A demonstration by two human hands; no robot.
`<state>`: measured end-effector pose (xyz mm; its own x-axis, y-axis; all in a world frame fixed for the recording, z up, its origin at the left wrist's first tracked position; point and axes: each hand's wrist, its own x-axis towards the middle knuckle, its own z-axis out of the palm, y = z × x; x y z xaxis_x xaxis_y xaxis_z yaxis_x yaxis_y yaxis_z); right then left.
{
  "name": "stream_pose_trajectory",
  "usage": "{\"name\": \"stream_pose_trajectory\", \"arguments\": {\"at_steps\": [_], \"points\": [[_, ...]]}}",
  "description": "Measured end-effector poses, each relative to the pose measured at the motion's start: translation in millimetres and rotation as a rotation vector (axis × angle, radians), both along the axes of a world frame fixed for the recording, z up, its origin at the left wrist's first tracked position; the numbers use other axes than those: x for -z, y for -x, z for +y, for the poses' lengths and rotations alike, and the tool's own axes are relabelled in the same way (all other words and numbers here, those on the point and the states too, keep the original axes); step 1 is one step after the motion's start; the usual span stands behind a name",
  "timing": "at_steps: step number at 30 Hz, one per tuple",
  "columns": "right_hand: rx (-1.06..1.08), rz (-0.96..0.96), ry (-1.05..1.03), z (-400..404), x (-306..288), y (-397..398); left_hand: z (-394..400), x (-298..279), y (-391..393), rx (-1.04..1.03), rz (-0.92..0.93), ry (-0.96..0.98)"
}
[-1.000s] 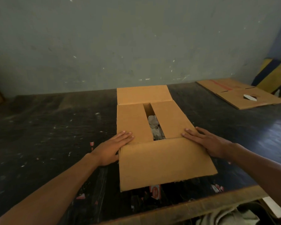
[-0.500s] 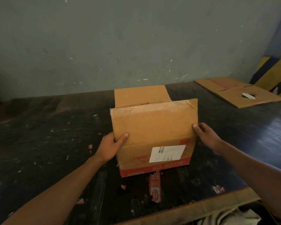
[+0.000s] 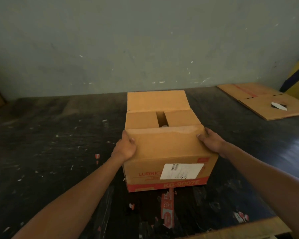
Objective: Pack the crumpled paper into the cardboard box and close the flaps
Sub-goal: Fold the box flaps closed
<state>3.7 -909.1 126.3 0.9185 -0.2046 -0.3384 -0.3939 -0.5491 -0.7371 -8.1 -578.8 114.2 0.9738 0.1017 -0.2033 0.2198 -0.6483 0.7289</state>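
A brown cardboard box (image 3: 169, 171) with red print and a white label stands on the dark table in front of me. Its two side flaps are folded down, leaving a narrow gap where a scrap of crumpled paper (image 3: 164, 126) shows. The near flap (image 3: 167, 142) is folded over the top at a slant. My left hand (image 3: 126, 147) grips that flap's left edge, thumb on top. At the flap's right edge, my right hand (image 3: 210, 141) grips it the same way. The far flap (image 3: 157, 100) stands open, leaning back.
A flattened cardboard sheet (image 3: 266, 100) lies at the table's far right, with a yellow and dark blue object (image 3: 297, 78) behind it. Red label scraps (image 3: 167, 209) litter the dark table (image 3: 59, 135) near its front wooden edge (image 3: 248, 228). A grey wall stands close behind.
The near flap, hanging outward a second ago, was lifted upright by both hands and is now folded forward over the box top. Both hands moved from the side flaps to the near flap's edges.
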Motion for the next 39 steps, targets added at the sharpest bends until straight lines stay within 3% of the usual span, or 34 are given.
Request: {"name": "stream_pose_trajectory", "arguments": {"at_steps": [8,13,20,24,30,34,39], "points": [[-0.034,-0.013,0.122,15,-9,-83,-23,1,-27,-0.206,0.021,-0.257],[0.037,-0.074,0.022,22,-8,-140,-23,7,-26,-0.212,-0.026,-0.305],[0.220,-0.224,-0.288,24,-22,-189,-20,13,-30,-0.209,-0.044,-0.280],[0.322,-0.209,-0.527,13,-25,-195,-19,16,-32,-0.218,-0.040,-0.252],[0.132,-0.160,-0.769,-15,-19,-151,-17,15,-30,-0.239,-0.040,-0.161],[-0.004,-0.132,-0.664,-29,-7,-115,-16,13,-29,-0.202,-0.067,-0.053],[-0.195,-0.197,-0.127,-31,6,-78,-12,14,-30,-0.109,-0.120,-0.061]]}}
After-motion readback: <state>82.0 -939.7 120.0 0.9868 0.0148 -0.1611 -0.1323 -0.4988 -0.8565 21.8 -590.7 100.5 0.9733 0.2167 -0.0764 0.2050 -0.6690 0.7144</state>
